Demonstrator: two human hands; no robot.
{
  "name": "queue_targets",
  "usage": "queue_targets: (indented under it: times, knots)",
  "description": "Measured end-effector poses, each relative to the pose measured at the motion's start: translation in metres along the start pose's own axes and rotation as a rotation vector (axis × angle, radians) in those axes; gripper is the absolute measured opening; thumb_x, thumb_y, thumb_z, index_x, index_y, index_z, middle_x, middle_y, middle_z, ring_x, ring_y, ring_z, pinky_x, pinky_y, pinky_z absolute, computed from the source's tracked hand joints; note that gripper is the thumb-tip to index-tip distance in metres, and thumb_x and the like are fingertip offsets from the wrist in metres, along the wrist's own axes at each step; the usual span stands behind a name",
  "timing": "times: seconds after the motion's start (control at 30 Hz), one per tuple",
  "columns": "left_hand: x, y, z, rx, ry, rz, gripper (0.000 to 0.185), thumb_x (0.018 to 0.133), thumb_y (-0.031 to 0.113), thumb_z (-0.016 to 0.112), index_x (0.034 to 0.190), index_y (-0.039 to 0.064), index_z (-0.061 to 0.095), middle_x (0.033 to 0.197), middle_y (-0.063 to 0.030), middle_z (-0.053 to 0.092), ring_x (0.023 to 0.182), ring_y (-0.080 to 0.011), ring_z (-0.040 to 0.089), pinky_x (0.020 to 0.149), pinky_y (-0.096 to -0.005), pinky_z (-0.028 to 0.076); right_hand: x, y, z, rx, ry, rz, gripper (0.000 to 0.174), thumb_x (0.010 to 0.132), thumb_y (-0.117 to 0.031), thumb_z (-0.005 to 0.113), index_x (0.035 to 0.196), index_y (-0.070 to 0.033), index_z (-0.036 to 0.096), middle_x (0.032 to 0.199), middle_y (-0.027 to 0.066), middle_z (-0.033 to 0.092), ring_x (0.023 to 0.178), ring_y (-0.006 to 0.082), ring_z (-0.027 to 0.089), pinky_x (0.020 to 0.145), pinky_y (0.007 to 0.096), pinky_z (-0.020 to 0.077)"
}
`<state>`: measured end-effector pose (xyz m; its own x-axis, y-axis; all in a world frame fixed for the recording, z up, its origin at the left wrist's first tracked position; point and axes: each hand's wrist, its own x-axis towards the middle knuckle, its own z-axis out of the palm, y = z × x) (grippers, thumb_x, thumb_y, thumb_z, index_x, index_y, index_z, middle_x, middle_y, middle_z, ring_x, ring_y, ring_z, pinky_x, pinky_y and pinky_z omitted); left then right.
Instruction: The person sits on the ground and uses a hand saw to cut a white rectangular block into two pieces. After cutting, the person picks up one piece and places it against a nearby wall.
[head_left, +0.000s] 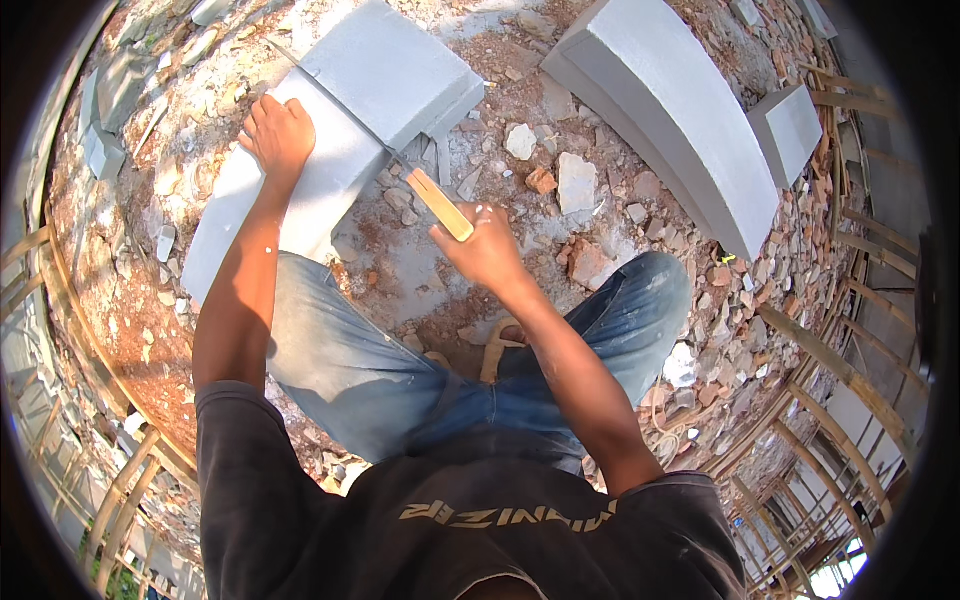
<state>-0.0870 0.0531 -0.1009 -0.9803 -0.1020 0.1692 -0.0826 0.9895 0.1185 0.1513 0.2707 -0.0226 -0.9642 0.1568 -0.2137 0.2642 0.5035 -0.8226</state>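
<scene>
My right hand (484, 244) grips the wooden handle (442, 206) of a handsaw. Its thin blade (341, 105) runs up and to the left, lying along a seam between a square grey block (397, 67) and a longer pale grey block (322, 161). Whether the blade sits in a cut or in a gap between separate blocks cannot be told. On the longer block's top rests my left hand (279, 135), its fingers curled and nothing visible inside them. The near end of this block reaches my bent left knee.
A curved grey block (675, 112) lies at the upper right, beside a smaller grey block (787, 135). Broken brick (589, 262) and stone chips (577, 182) cover the ground between my knees and the blocks. Bamboo poles (832, 367) stand at the right, others at the left edge.
</scene>
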Motion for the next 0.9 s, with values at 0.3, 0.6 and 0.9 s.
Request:
queue_targets:
  times: [0.3,0.6,0.9]
  knots:
    - [0.0,-0.012,0.003,0.006,0.056,-0.021,0.04,0.094,0.031,0.044,0.115,0.0,0.059,0.125,-0.0183,0.059,0.122,-0.0353,0.051,0.106,-0.0546,0.03,-0.091,0.011,-0.048,0.075,-0.068,0.1,0.018,0.079,-0.013,0.077,0.081,0.001,0.066,0.065,0.0151,0.062,0.057,0.0251,0.06,0.058,0.0381,0.0479]
    - [0.002,-0.005,-0.003,0.003,0.007,-0.018,0.041,0.093,0.03,0.044,0.115,-0.001,0.058,0.124,-0.0187,0.058,0.122,-0.0354,0.051,0.106,-0.0557,0.03,-0.03,0.0,-0.014,0.035,-0.093,0.114,0.026,0.081,-0.021,0.075,0.083,0.002,0.064,0.066,0.0175,0.062,0.057,0.0324,0.058,0.059,0.0415,0.0475]
    - [0.007,0.005,-0.003,-0.001,0.016,0.018,0.039,0.093,0.031,0.044,0.113,0.0,0.058,0.121,-0.0176,0.06,0.119,-0.0342,0.053,0.105,-0.0549,0.03,0.011,-0.023,-0.004,-0.034,-0.045,0.213,0.03,0.081,-0.028,0.075,0.083,0.001,0.068,0.076,0.0224,0.067,0.073,0.0399,0.066,0.066,0.0439,0.0524]
